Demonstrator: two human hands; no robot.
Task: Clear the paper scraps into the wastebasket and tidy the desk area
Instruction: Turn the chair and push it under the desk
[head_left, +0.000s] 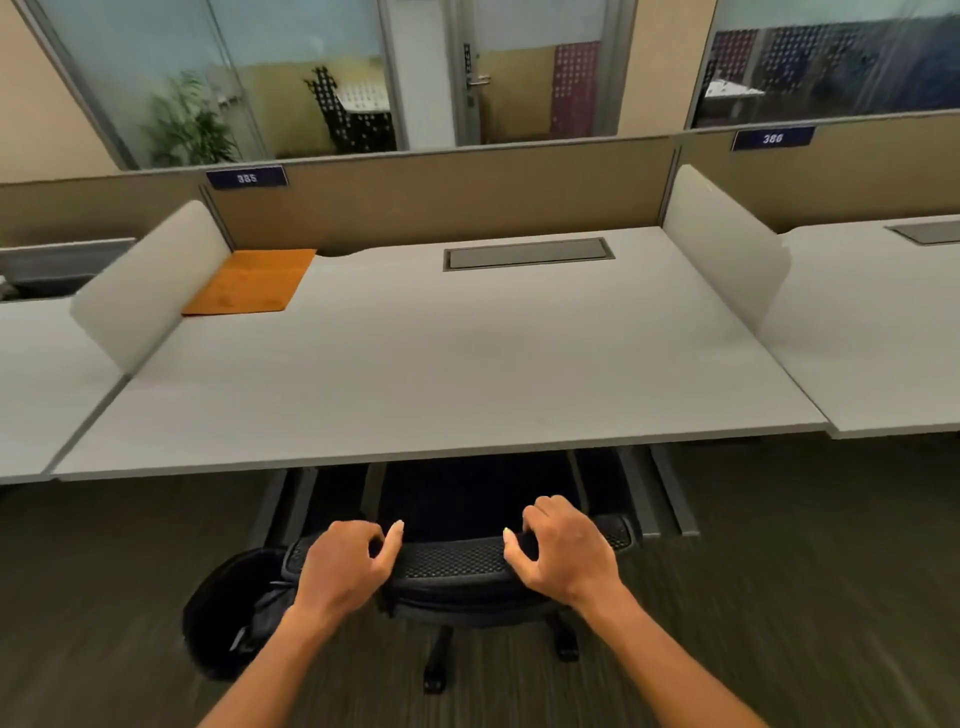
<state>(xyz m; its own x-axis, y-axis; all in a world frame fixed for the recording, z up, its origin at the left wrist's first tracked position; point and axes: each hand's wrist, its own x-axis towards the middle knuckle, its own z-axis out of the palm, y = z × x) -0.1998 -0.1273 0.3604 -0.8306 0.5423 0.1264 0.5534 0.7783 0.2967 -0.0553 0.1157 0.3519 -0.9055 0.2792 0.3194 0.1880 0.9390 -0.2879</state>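
Observation:
The pale grey desk (415, 364) carries no paper scraps that I can see. A black office chair (457, 561) is tucked under its front edge, with only the mesh backrest top and the wheeled base showing. My left hand (343, 566) sits on the left end of the backrest top and my right hand (561, 551) on the right part. Both curl loosely around the top edge, thumbs pointing towards the middle. A black wastebasket (223, 618) with a dark liner stands on the floor left of the chair, just beside my left wrist.
An orange mat or folder (249, 283) lies flat at the desk's back left corner. A closed cable hatch (527, 253) is set into the back middle. White side dividers (140, 291) (722, 244) separate the neighbouring desks. Dark carpet (810, 571) covers the floor.

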